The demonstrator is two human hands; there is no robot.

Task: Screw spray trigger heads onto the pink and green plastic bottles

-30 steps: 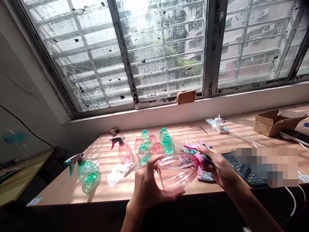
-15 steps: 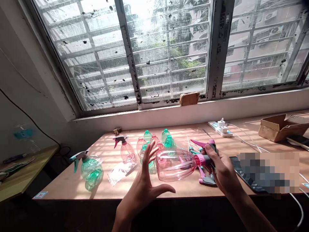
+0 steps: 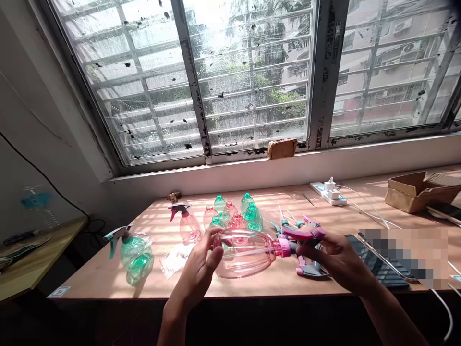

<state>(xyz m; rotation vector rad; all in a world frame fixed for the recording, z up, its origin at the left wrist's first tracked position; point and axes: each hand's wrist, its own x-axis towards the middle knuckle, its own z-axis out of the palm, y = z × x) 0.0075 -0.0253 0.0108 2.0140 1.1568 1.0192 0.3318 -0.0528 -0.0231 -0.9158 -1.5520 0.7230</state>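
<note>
I hold a clear pink spray bottle [image 3: 242, 252] on its side above the front of the wooden table [image 3: 108, 283]. My left hand [image 3: 196, 271] cups its base with the fingers curled against it. My right hand [image 3: 333, 259] grips the pink and grey trigger head [image 3: 300, 236] screwed on the bottle's neck. Behind the bottle stands a cluster of several small green and pink bottles without heads [image 3: 234, 214].
A pink sprayer bottle [image 3: 187, 223] and a bagged green one [image 3: 135, 254] stand at the left, with an empty plastic bag [image 3: 175, 259] between them. Loose trigger heads [image 3: 309, 269] lie by my right hand. A power strip [image 3: 329, 190], cables and a cardboard box [image 3: 414, 190] sit at the right.
My left hand, which was off the bottle with fingers spread half a second ago, has closed on its base again. The bottle has shifted left and my right hand has turned on the trigger head.
</note>
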